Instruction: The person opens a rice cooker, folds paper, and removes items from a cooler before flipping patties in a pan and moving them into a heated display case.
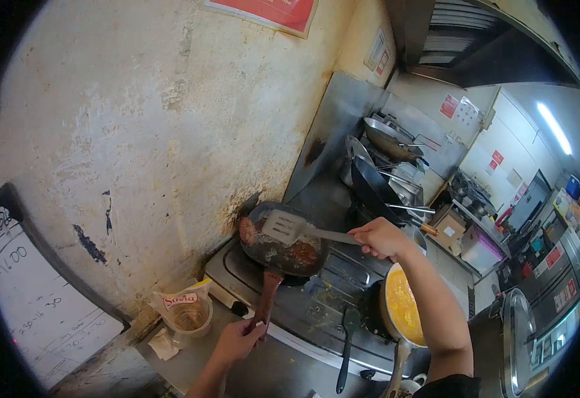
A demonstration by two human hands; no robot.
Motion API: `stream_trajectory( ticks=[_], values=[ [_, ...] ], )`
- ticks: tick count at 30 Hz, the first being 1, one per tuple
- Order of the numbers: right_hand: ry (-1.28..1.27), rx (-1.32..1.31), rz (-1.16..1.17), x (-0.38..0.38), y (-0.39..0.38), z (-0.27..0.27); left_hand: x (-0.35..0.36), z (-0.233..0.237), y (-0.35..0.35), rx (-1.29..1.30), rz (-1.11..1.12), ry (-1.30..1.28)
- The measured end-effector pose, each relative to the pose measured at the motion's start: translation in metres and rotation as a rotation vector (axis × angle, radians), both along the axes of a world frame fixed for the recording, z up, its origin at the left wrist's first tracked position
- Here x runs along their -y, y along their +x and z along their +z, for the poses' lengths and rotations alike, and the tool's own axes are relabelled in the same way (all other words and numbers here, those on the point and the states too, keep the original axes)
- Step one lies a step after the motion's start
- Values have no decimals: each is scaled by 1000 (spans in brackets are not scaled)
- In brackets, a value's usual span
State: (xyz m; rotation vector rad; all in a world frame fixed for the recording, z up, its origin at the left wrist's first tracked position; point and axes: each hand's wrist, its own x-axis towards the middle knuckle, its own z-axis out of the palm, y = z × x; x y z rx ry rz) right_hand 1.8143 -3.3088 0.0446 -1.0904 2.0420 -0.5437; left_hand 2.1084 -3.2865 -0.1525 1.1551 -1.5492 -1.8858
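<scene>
My left hand (pixel 235 341) is wrapped round the brown handle of a dark frying pan (pixel 273 255), which sits over the left side of the stove (pixel 326 298). Browned pieces of food (pixel 304 253) and bubbling fat show in the pan; one rounded piece (pixel 247 231) is at its left edge. Closed on its handle, my right hand (pixel 379 239) holds a grey slotted spatula (pixel 286 227) over the pan, its blade covering part of the food. Whether the blade touches anything cannot be made out.
A pan of yellow food (pixel 401 305) stands on the right of the stove, partly behind my right arm. Near it lies a dark spatula (pixel 348 345). A plastic tub (pixel 190 315) is by the wall, with a whiteboard (pixel 44 298) at left. Woks (pixel 373 186) are farther back.
</scene>
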Motion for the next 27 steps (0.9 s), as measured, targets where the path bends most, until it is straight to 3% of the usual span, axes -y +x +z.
stream_trajectory(
  ticks=[2,3,5,11,16,19,27],
  values=[
    [-218,-420,240,0,-6,-9,0,4,0,19,-4,-2],
    [-218,-419,239,-2,-4,-12,0,3,-1,14,2,19],
    [-501,-775,392,-5,9,-19,0,-1,-1,13,7,39],
    [-583,-1214,586,-1,49,-45,-2,-7,-3,-8,41,4],
    [-626,-1221,679,-15,48,-50,0,-5,2,38,49,37],
    [-509,-1217,697,-31,47,-40,0,-11,5,-36,75,31],
    [-307,-1233,424,-42,22,-18,-3,-13,4,-64,110,45]
  ],
)
